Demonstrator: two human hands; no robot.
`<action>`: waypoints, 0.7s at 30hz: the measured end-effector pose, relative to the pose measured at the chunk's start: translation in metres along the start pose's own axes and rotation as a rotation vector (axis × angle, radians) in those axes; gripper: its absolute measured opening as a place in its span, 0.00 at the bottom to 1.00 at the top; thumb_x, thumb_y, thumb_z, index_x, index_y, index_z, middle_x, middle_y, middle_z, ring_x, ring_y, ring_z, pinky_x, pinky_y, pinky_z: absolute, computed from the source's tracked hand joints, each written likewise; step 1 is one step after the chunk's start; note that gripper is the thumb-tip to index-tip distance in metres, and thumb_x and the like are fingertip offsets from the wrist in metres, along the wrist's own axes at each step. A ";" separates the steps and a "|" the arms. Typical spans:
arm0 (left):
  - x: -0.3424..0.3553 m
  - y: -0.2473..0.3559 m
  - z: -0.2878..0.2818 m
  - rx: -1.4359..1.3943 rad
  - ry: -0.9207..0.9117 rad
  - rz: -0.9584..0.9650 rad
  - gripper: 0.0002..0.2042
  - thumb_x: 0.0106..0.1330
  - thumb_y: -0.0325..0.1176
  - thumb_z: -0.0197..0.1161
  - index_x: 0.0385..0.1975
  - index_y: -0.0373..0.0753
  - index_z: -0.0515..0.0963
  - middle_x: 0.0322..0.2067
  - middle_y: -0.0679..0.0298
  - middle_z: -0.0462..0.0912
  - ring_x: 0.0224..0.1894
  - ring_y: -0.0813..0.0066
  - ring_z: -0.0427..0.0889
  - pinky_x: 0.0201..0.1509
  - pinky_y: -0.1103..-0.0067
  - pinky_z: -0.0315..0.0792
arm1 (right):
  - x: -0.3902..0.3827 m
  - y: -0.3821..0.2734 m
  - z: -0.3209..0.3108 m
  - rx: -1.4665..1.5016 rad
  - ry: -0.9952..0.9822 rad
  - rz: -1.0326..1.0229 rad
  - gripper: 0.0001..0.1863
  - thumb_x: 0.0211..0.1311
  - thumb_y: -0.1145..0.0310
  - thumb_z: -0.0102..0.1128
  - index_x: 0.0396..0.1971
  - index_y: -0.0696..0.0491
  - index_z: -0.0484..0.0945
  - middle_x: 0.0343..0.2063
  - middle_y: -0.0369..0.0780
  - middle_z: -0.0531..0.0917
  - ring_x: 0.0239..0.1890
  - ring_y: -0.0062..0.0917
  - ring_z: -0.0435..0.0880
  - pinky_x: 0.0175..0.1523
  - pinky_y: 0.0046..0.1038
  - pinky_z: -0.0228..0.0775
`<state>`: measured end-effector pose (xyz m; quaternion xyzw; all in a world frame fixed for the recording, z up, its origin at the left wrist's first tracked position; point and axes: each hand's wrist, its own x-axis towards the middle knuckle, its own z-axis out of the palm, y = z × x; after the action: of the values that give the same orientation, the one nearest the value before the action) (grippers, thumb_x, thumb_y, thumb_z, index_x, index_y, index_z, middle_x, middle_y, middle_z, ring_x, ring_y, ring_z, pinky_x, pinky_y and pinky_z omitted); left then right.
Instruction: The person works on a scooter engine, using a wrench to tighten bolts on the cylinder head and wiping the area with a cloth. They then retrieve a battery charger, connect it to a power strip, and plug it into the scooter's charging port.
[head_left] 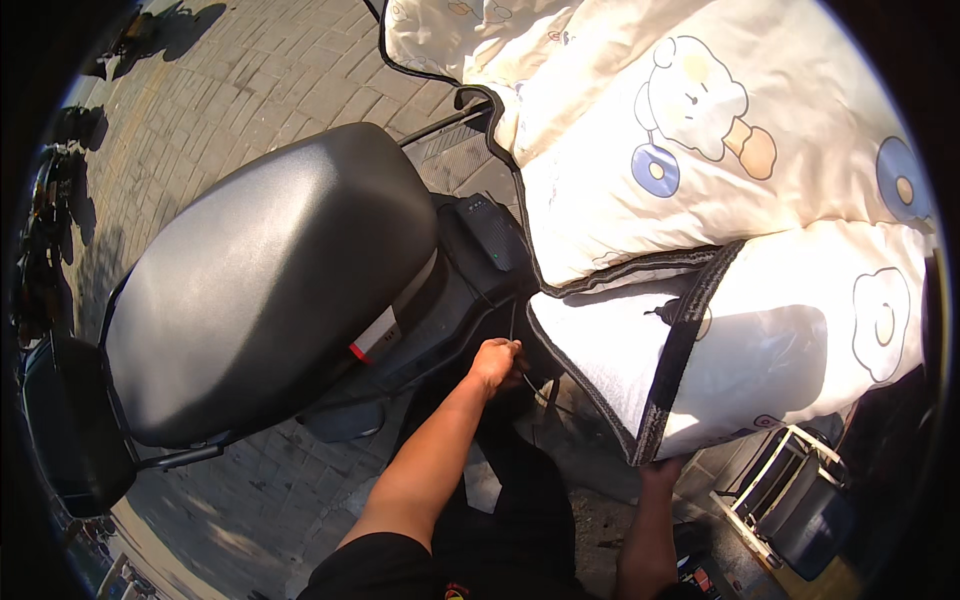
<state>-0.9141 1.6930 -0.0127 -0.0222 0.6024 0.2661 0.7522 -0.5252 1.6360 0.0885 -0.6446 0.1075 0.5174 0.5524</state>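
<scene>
My left hand (497, 366) is closed around a thin dark cable (514, 322), beside the footwell of an electric scooter. Above it, a black ribbed box (484, 232) with a small green light rests on the scooter floor in front of the seat. A padded cream windshield blanket (600, 200) with cartoon prints and black trim covers the scooter's front. My right hand (660, 474) reaches up to the blanket's lower edge, near its black-trimmed corner. Its fingers are hidden behind the fabric, so their grip does not show.
The black scooter seat (270, 270) fills the left side, with a dark rear box (75, 425) behind it. At the lower right stands a chair-like pale metal frame (735, 515) with a dark pad. Brick paving (290, 70) lies around, and parked vehicles line the far left.
</scene>
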 end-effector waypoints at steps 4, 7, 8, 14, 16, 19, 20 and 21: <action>0.022 0.020 -0.023 0.261 0.304 0.189 0.20 0.65 0.40 0.59 0.51 0.32 0.76 0.43 0.51 0.84 0.46 0.59 0.83 0.50 0.71 0.75 | -0.042 0.039 0.032 -0.975 -0.289 0.083 0.09 0.68 0.67 0.54 0.42 0.54 0.77 0.29 0.31 0.74 0.32 0.16 0.71 0.37 0.25 0.64; 0.039 0.050 -0.030 0.164 0.371 0.270 0.23 0.65 0.41 0.59 0.55 0.31 0.73 0.50 0.47 0.81 0.54 0.54 0.79 0.59 0.70 0.70 | -0.080 0.126 0.091 -1.321 -0.754 0.113 0.08 0.69 0.71 0.55 0.42 0.55 0.80 0.24 0.27 0.73 0.26 0.10 0.68 0.32 0.18 0.61; 0.041 0.060 -0.031 0.162 0.401 0.288 0.24 0.65 0.41 0.59 0.55 0.31 0.72 0.50 0.48 0.81 0.54 0.55 0.79 0.58 0.70 0.71 | -0.091 0.157 0.116 -1.278 -0.853 0.065 0.08 0.70 0.70 0.55 0.43 0.56 0.79 0.23 0.28 0.72 0.25 0.10 0.68 0.31 0.18 0.61; 0.036 0.085 -0.055 -0.072 0.375 0.436 0.20 0.71 0.42 0.56 0.53 0.31 0.73 0.39 0.61 0.80 0.39 0.75 0.77 0.46 0.78 0.72 | -0.066 0.238 0.292 -0.908 -0.836 -0.135 0.15 0.71 0.65 0.56 0.53 0.55 0.75 0.22 0.27 0.70 0.22 0.10 0.66 0.26 0.14 0.60; 0.031 0.079 -0.061 -0.089 0.296 0.471 0.19 0.72 0.41 0.55 0.53 0.32 0.73 0.38 0.63 0.80 0.38 0.77 0.76 0.44 0.79 0.71 | -0.046 0.246 0.331 -0.946 -0.845 -0.190 0.16 0.72 0.64 0.56 0.54 0.55 0.74 0.22 0.27 0.70 0.21 0.10 0.65 0.26 0.14 0.60; 0.026 0.080 -0.058 -0.062 0.307 0.506 0.19 0.71 0.40 0.55 0.54 0.31 0.73 0.48 0.54 0.80 0.52 0.68 0.77 0.57 0.74 0.68 | -0.020 0.253 0.364 -1.103 -0.843 -0.258 0.17 0.72 0.66 0.55 0.56 0.56 0.74 0.24 0.26 0.72 0.24 0.08 0.66 0.26 0.14 0.60; 0.023 0.082 -0.055 -0.078 0.300 0.530 0.19 0.72 0.39 0.54 0.55 0.31 0.73 0.49 0.54 0.80 0.53 0.68 0.76 0.59 0.74 0.68 | -0.014 0.255 0.369 -1.134 -0.807 -0.233 0.17 0.71 0.68 0.55 0.56 0.58 0.73 0.29 0.29 0.76 0.30 0.11 0.70 0.34 0.15 0.63; 0.022 0.086 -0.055 -0.110 0.263 0.562 0.19 0.72 0.37 0.53 0.56 0.31 0.72 0.51 0.54 0.79 0.55 0.68 0.75 0.61 0.74 0.66 | -0.008 0.257 0.374 -1.123 -0.899 -0.271 0.18 0.71 0.69 0.54 0.57 0.60 0.73 0.35 0.33 0.79 0.36 0.13 0.73 0.41 0.17 0.67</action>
<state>-0.9965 1.7553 -0.0233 0.0700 0.6618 0.4905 0.5626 -0.9163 1.8461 -0.0055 -0.5637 -0.4918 0.6363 0.1884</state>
